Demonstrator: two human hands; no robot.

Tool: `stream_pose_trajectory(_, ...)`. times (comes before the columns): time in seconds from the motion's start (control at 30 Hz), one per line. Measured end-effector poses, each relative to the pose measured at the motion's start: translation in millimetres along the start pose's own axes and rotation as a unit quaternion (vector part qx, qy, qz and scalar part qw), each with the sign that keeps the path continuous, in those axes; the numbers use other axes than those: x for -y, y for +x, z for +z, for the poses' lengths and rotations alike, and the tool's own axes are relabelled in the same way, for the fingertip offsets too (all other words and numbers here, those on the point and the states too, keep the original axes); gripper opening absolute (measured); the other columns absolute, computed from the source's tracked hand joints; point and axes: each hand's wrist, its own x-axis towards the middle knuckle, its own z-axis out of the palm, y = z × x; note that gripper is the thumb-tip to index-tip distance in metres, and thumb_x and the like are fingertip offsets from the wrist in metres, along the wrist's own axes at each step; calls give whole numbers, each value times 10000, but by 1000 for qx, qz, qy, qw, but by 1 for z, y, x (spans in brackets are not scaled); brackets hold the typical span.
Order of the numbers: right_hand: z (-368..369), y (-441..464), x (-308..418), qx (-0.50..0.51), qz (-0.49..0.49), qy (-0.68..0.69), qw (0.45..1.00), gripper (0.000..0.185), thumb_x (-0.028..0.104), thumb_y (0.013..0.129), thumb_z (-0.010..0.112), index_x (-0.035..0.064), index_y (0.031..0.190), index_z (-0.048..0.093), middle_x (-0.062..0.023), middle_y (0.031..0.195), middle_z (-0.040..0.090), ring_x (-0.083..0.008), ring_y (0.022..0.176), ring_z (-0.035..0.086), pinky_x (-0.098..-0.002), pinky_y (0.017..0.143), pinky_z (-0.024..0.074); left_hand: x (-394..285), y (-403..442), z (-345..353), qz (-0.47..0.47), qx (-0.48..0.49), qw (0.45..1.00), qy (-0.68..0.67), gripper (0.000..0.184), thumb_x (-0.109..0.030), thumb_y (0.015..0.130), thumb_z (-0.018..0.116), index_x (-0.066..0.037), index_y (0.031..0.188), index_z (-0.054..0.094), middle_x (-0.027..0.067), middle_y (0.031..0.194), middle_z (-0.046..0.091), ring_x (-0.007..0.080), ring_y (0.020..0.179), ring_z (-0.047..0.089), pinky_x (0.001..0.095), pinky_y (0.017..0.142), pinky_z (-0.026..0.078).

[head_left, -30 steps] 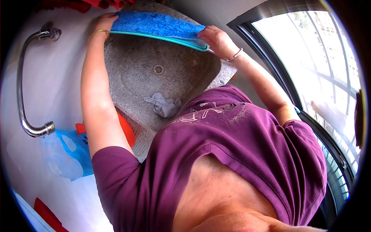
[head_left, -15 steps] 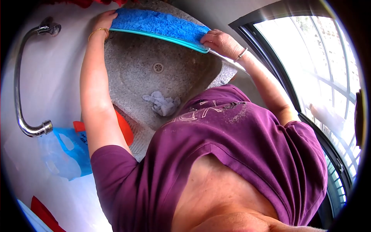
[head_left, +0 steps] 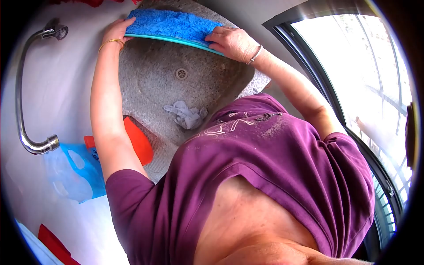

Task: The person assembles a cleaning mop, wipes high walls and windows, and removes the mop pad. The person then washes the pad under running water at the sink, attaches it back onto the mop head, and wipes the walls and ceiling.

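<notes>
A fluffy blue mop pad [head_left: 170, 24] with a turquoise edge spans the far side of a stone sink [head_left: 152, 79]. Its left end is gripped by my left hand [head_left: 118, 31], thumb lying over the fluffy face and fingers partly hidden behind. At the right part of the pad, my right hand [head_left: 234, 43] has its fingers closed on the blue pile and the edge; it covers that end of the pad. Below the pad, a crumpled pale cloth [head_left: 186, 115] lies in the basin near a round drain [head_left: 181, 73].
A curved metal spout [head_left: 24, 95] sticks out from the white wall on the left. An orange-red object [head_left: 138, 141] and a blue plastic bag [head_left: 84, 170] are beside my left arm. A barred window [head_left: 362, 75] borders the right side.
My right hand has slid left along the pad from its right end. The metal rod seen beside that hand no longer shows. My left hand stays at the left end, its thumb shifted slightly.
</notes>
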Motion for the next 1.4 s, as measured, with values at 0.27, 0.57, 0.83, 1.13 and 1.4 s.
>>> stream_pose_trajectory(0.27, 1, 5, -13, 67, 134, 290, 945, 193, 185, 837, 559, 100, 989, 639, -101, 873, 650, -257, 818, 614, -331, 758, 477, 8, -3, 3, 53, -39, 997, -30, 421, -143, 817, 660, -30, 1200, 529, 73, 1022, 631, 162, 890, 594, 320, 733, 454)
stream_pose_trajectory(0.57, -7, -18, 10, 65, -87, 117, 987, 243, 226, 849, 601, 97, 1053, 631, -96, 989, 602, -283, 942, 579, -381, 813, 469, 23, -14, -2, 69, -37, 980, -180, 343, 27, 818, 592, 68, 1153, 532, 151, 1046, 610, 223, 933, 594, 344, 841, 478)
stream_pose_trajectory(0.83, 38, 37, 9, -110, -16, -127, 986, 663, 532, 888, 399, 44, 1335, 365, -147, 1375, 370, -339, 1262, 348, -504, 1031, 290, 36, -24, -2, 193, -20, 945, -264, 272, 26, 815, 601, 61, 1084, 578, 125, 1007, 623, 198, 907, 592, 322, 835, 478)
stream_pose_trajectory(1.13, 21, -25, 21, -40, 37, -113, 992, 666, 532, 852, 448, 144, 1383, 336, -117, 1439, 292, -352, 1334, 236, -533, 1078, 173, 67, -58, -1, 232, -23, 911, -339, 302, 15, 841, 559, 68, 1138, 548, 137, 1087, 596, 211, 982, 570, 346, 899, 450)
stream_pose_trajectory(1.4, 15, -115, -5, -6, 55, -44, 998, 697, 253, 766, 656, 37, 1350, 342, -168, 1402, 326, -355, 1321, 266, -462, 1070, 248, 83, -72, 12, 182, -54, 876, -443, 334, -130, 879, 554, -4, 1183, 496, 109, 1133, 567, 260, 1056, 530, 446, 933, 414)
